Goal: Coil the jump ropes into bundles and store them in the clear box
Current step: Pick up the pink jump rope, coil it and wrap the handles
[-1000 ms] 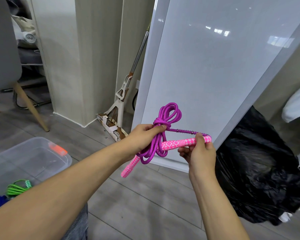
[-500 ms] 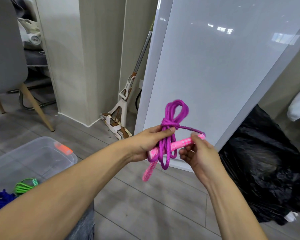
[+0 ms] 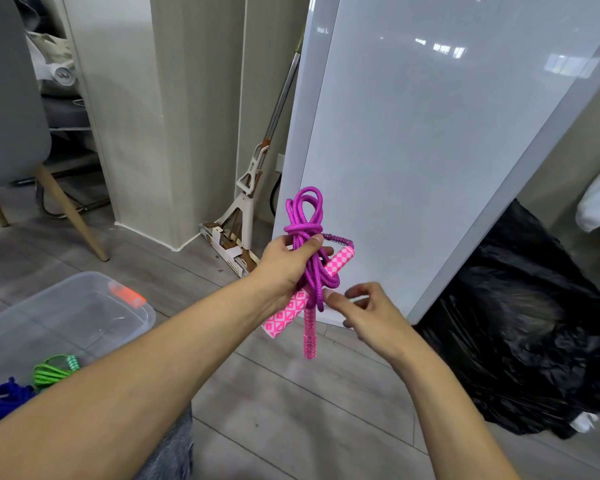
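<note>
Lying on the floor at far left, the clear box (image 3: 94, 317) already holds a green bundle (image 3: 54, 370) and a blue bundle (image 3: 0, 403). Centre: the left hand (image 3: 288, 268) grips the purple jump rope (image 3: 307, 220) at its knotted waist, in the air and well apart from the box. One pink handle (image 3: 338, 263) slants behind the cords and the other handle (image 3: 309, 337) dangles. Right: the right hand (image 3: 371, 313), fingers loosely curled, grasps nothing just beside the lower loops. Risk: held one-handed, the wrap may loosen, and the dangling handle may catch the box rim and pull the coils out.
</note>
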{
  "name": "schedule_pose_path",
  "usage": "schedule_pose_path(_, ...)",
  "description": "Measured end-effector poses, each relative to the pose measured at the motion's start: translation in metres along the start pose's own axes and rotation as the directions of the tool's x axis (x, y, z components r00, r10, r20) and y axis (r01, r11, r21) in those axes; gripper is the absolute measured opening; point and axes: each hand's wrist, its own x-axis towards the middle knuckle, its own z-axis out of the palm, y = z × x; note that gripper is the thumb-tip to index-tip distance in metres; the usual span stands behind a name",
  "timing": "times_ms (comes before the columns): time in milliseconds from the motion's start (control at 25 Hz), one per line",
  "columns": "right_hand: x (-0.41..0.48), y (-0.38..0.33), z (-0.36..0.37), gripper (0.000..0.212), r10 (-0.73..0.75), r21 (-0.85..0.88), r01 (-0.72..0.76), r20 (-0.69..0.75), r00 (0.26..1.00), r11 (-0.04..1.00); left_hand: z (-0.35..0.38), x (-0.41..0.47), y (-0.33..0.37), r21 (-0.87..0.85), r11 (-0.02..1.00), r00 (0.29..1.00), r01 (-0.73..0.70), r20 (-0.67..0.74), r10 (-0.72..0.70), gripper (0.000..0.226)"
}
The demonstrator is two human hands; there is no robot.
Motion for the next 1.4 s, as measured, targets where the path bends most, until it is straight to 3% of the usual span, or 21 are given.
schedule_pose_path(120, -0.001, -0.001, 0.016, 0.077, 0.022, 0.047, -0.032, 0.193, 0.981, 0.998, 0.001, 0.004, 0.0, -0.094, 0.994, 0.996, -0.046, -0.081, 0.039, 0.011)
schedule_pose_path(200, 0.0, -0.005, 0.034, 0.093, -0.027, 0.112, 0.009, 0.159, 0.987, 0.994, 0.002, 0.004, 0.006, -0.162, 0.985, 0.994, -0.064, -0.1, 0.048, 0.006)
schedule_pose_path(240, 0.003, -0.004, 0.042, 0.09, -0.045, 0.13, 0.03, 0.113, 0.993, 0.991, 0.002, 0.003, 0.008, -0.196, 0.979, 0.996, -0.051, -0.085, 0.035, 0.007)
schedule_pose_path(400, 0.014, 0.0, 0.06, 0.014, -0.163, 0.087, 0.167, -0.047, 0.985, 0.982, -0.003, 0.001, 0.018, -0.257, 0.963, 0.996, 0.085, 0.008, -0.086, 0.004)
schedule_pose_path(480, 0.019, 0.005, 0.058, 0.006, -0.187, 0.093, 0.192, -0.06, 0.98, 0.977, -0.01, 0.003, 0.028, -0.281, 0.951, 0.992, 0.129, 0.044, -0.122, 0.007)
schedule_pose_path(560, 0.018, 0.007, 0.055, 0.007, -0.198, 0.117, 0.194, 0.021, 0.98, 0.974, -0.018, 0.007, 0.037, -0.297, 0.947, 0.993, 0.12, 0.029, -0.117, 0.019)
schedule_pose_path(720, 0.01, 0.009, 0.053, 0.02, -0.307, -0.111, 0.313, 0.074, 0.949, 0.943, -0.032, 0.023, 0.039, -0.324, 0.946, 0.981, 0.014, -0.18, -0.076, 0.043)
schedule_pose_path(920, 0.012, 0.033, 0.044, 0.023, -0.234, -0.416, 0.295, 0.19, 0.953, 0.86, -0.075, 0.045, 0.039, -0.306, 0.951, 0.899, -0.036, -0.426, -0.103, 0.025)
schedule_pose_path(1160, 0.014, 0.043, 0.033, 0.016, -0.12, -0.504, 0.243, 0.264, 0.957, 0.829, -0.144, 0.108, 0.012, -0.261, 0.964, 0.77, -0.052, -0.625, -0.128, 0.026)
schedule_pose_path(1320, 0.017, 0.048, 0.036, 0.016, -0.12, -0.521, 0.242, 0.257, 0.959, 0.818, -0.137, 0.085, 0.022, -0.261, 0.963, 0.757, -0.073, -0.643, -0.117, 0.035)
schedule_pose_path(1400, 0.018, 0.049, 0.035, 0.017, -0.148, -0.544, 0.245, 0.217, 0.965, 0.802, -0.122, 0.072, 0.028, -0.158, 0.979, 0.745, -0.129, -0.667, -0.009, 0.033)
